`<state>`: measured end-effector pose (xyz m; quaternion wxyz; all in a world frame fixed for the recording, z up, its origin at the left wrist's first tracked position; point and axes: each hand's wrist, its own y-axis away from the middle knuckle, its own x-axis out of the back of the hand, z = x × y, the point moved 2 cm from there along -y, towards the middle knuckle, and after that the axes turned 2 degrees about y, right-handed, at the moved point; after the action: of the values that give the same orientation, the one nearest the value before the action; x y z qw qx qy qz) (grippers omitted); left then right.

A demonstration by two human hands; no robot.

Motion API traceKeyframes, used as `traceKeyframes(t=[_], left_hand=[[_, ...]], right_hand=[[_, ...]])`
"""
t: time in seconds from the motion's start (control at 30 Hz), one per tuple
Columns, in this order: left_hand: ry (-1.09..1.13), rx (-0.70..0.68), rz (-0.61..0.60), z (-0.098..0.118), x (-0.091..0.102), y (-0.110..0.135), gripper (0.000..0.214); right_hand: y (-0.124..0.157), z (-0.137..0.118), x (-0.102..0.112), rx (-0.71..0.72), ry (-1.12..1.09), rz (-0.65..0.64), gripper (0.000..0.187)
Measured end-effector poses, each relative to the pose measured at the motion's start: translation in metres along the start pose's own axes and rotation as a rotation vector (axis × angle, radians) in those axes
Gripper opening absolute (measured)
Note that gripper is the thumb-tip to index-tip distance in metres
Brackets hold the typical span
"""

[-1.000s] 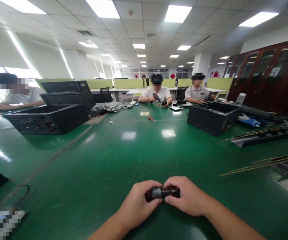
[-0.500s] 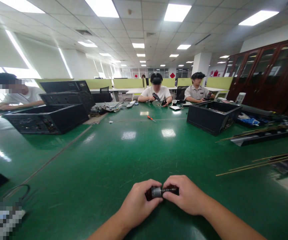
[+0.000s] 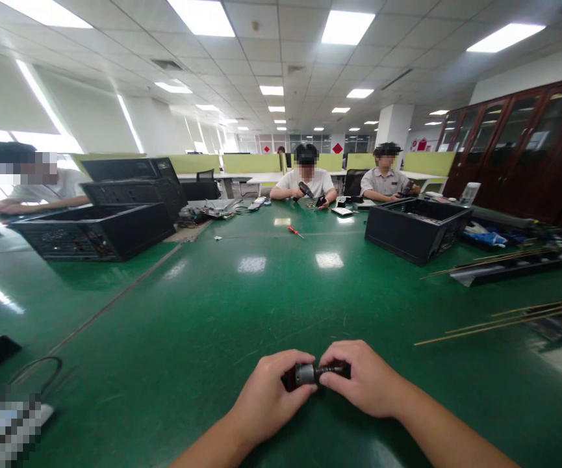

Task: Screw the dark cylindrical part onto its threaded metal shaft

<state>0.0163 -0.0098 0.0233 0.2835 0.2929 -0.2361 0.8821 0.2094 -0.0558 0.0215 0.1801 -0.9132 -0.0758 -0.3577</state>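
Two hands meet at the frame's bottom centre, over the green table [image 3: 242,299]. The left hand [image 3: 273,390] and the right hand [image 3: 363,380] each grip one end of a small dark cylinder [image 3: 310,374] with a grey collar.

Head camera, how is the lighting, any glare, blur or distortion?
Head view: ceiling panels throw white glare patches on the green table; the wide lens bows the edges; the small dark part between left hand and right hand looks sharp; a pixelated patch sits lower left.
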Motion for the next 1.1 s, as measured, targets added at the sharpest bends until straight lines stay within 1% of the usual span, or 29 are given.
traceKeyframes(t=[0.2,0.37,0.87,1.1], left_hand=[[-0.014,-0.039,0.028,-0.0023,0.0004,0.0002,0.028],[-0.023,-0.056,0.031,0.0008,0.0018,0.0007,0.027],[-0.037,-0.023,0.03,0.0033,0.0028,0.0011,0.028],[-0.031,-0.036,0.037,0.0028,0.0036,0.0003,0.029]], right_hand=[[0.0005,-0.0004,-0.0003,0.015,-0.017,0.005,0.005],[0.0009,-0.0013,0.0007,0.015,-0.033,0.005,0.005],[0.0005,-0.001,0.001,0.018,-0.021,0.008,0.005],[0.0007,-0.0013,0.0013,0.027,-0.026,0.017,0.006]])
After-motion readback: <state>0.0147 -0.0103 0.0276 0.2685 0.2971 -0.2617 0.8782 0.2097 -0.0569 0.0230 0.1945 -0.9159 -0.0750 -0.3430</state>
